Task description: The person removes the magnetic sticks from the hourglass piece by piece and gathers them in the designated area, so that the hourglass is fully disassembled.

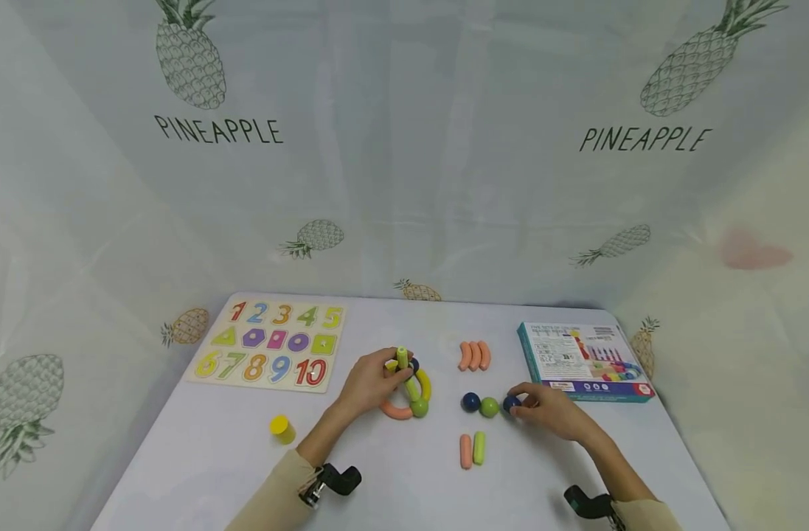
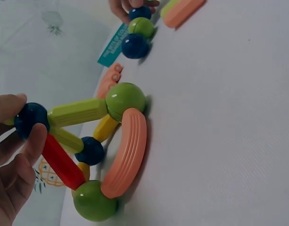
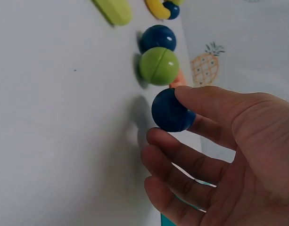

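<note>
My left hand (image 1: 371, 383) pinches the blue ball (image 2: 31, 120) at the top of a frame of rods and balls. From that ball, light green rods (image 2: 78, 112) and a red rod (image 2: 64, 162) slope down to a ring on the table. A coral curved rod (image 2: 127, 155), yellow curved rods (image 1: 426, 383), green balls (image 2: 125, 101) and a blue ball make up the ring. A light green rod (image 1: 402, 357) stands up by the left fingers. My right hand (image 1: 553, 413) pinches another blue ball (image 3: 171, 110) between thumb and fingers, beside a green ball (image 3: 159, 67).
Another blue ball (image 1: 470, 402) touches the loose green one. Curved coral rods (image 1: 475, 355) lie behind them; a straight coral rod (image 1: 466, 451) and light green rod (image 1: 479, 448) lie in front. A number board (image 1: 268, 343), yellow cylinder (image 1: 282, 429) and toy box (image 1: 586, 361) flank the work.
</note>
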Available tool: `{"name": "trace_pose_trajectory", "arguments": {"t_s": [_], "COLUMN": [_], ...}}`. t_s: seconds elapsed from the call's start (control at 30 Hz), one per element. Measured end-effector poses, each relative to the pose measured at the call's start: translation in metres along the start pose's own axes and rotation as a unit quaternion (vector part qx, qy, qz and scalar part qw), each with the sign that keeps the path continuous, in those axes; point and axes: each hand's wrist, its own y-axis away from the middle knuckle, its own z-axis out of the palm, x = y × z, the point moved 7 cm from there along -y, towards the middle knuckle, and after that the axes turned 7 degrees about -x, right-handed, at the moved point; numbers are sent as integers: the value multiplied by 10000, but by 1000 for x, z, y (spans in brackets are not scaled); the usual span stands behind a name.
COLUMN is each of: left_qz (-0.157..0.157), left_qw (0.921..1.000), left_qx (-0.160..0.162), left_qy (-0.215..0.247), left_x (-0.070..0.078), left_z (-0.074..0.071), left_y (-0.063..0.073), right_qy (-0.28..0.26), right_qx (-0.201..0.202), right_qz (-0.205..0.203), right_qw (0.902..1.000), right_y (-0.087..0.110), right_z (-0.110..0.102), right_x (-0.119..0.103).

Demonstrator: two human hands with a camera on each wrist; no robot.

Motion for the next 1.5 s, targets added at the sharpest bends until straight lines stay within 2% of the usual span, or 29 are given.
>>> {"name": "trace_pose_trajectory", "arguments": {"t_s": [0.13, 0.33, 0.5, 0.77, 1.1, 1.2, 1.37, 1.5], "left_qz": [-170, -363, -340, -314, -373, -369, -308, -311], "left_qw": [9997, 9982, 9978, 9968, 9965, 9965, 9973, 9973], "left_qx": [34, -115, -124, -120, -81, -73, -26, 9], "left_qy": [-196, -468, -560, -722, -739, -746, -667, -667], "left_x": [-5, -9, -7, -5, -6, -6, -5, -6], "left_z": [-1, 3, 4, 3, 2, 2, 2, 3], "left_y": [4, 5, 3, 3, 4, 4, 4, 4], "right_qy": [12, 61, 114, 134, 121, 90, 170, 200], "right_qx": [-157, -124, -113, -118, -180, -200, 152, 668], "right_qz": [-102, -88, -140, -7, -21, 84, 315, 57], "right_qw": [9998, 9999, 9998, 9998, 9998, 9997, 9992, 9975], "right_y": [-3, -7, -6, -4, -4, -3, -4, -9], "right_z": [6, 11, 11, 11, 11, 9, -1, -13], "right_x": [1, 3, 0, -4, -6, -6, -7, -23]}}
